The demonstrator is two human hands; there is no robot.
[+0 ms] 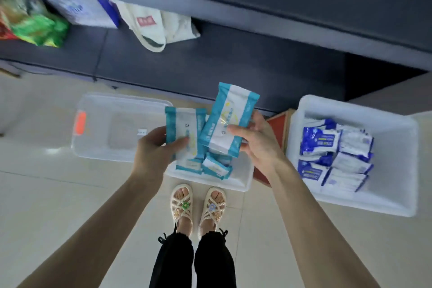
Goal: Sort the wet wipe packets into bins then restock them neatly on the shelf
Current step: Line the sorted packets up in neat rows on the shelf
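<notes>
Head view, looking straight down: both hands are up over the middle bin (243,179), one teal packet in each. Left hand (155,149) grips the left packet (184,128) by its lower edge, thumb across the front, fingers curled behind. Right hand (256,140) pinches the right packet (228,119) along its side, fingers lying on the white face, the packet tilted and overlapping the left one's corner. Below them, more teal packets (216,167) lie loose in the middle bin, just ahead of the sandals (182,203). On the left sits a clear bin (93,110) with an orange latch. On the right, the right bin (392,147) holds blue packets (320,140) stacked in rows. A red box (279,128) shows between those two white bins. Up top, the dark shelf (233,61) carries a tote (159,25) and a green bag (35,23).
</notes>
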